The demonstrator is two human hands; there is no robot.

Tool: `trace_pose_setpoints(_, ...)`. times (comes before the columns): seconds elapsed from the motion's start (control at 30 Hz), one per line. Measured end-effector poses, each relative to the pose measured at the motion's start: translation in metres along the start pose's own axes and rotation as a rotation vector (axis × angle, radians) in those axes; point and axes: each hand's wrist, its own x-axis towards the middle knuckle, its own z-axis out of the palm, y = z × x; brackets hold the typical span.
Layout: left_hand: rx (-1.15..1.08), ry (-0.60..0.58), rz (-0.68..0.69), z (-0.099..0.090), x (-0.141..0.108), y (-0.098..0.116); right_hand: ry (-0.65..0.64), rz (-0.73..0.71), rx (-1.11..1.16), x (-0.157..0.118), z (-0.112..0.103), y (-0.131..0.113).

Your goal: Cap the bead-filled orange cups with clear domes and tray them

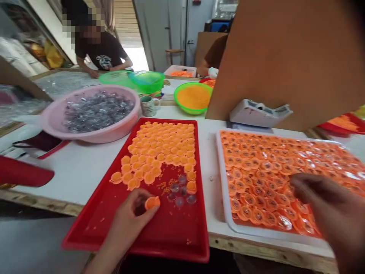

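My left hand (134, 213) pinches a small round orange cup (152, 203) between thumb and fingers, above the red tray (94, 224). Farther up that tray sit many like orange cups (162, 142) in packed rows. Small clear domed caps (179, 201) and scattered yellow grains (165, 186) lie to the right of my left hand. My right hand (322, 205), a little blurred, hovers over the white-rimmed tray (225, 182) with fingers curled together; what they hold, if anything, is hidden. Orange cups with shiny clear covers (265, 190) fill that tray.
A pink basin (51, 118) of clear plastic pieces stands at left, beside a mug (148, 106). Behind are a green bowl of orange grains (194, 98), a tape dispenser (259, 113) and a tall brown board (291, 57). Two people work across the table.
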Motion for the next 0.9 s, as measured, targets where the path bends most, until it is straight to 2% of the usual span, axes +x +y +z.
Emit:
trace_pose_setpoints(0.07,-0.045,-0.008,-0.027,0.005,0.001,-0.001,-0.361,-0.345,-0.051,-0.033,0.053,-0.023)
trace_pose_setpoints(0.1,-0.051,-0.005,-0.021,0.007,0.001,-0.001,-0.553,-0.438,-0.043,-0.049,0.080,-0.036)
trace_pose_setpoints(0.17,-0.062,0.008,-0.008,0.010,0.000,0.000,-0.731,-0.649,-0.054,-0.074,0.132,-0.057)
trace_pose_setpoints(0.23,-0.123,0.002,-0.056,0.009,-0.003,0.001,-0.796,-0.727,-0.216,-0.087,0.174,-0.066)
trace_pose_setpoints(0.3,-0.222,-0.032,-0.152,0.005,-0.006,0.002,-0.811,-0.768,-0.422,-0.091,0.201,-0.063)
trace_pose_setpoints(0.4,-0.337,-0.075,-0.226,0.000,-0.009,0.005,-0.802,-0.799,-0.553,-0.089,0.218,-0.051)
trace_pose_setpoints(0.47,-0.359,-0.065,-0.223,-0.001,-0.009,0.007,-0.798,-0.785,-0.513,-0.088,0.219,-0.048)
trace_pose_setpoints(0.53,-0.360,-0.052,-0.210,-0.001,-0.008,0.007,-0.795,-0.673,-0.381,-0.088,0.215,-0.049)
trace_pose_setpoints(0.57,-0.363,-0.054,-0.208,-0.001,-0.008,0.007,-0.795,-0.554,-0.286,-0.088,0.212,-0.051)
trace_pose_setpoints(0.67,-0.383,-0.080,-0.227,-0.001,-0.008,0.006,-0.844,-0.032,0.115,-0.090,0.204,-0.057)
trace_pose_setpoints(0.73,-0.379,-0.097,-0.225,0.000,-0.008,0.005,-0.860,0.254,0.357,-0.091,0.200,-0.059)
trace_pose_setpoints(0.8,-0.372,-0.118,-0.206,0.000,-0.008,0.006,-0.849,0.405,0.510,-0.092,0.197,-0.059)
trace_pose_setpoints(0.9,-0.382,-0.172,-0.188,0.000,-0.007,0.010,-0.850,0.487,0.648,-0.096,0.194,-0.058)
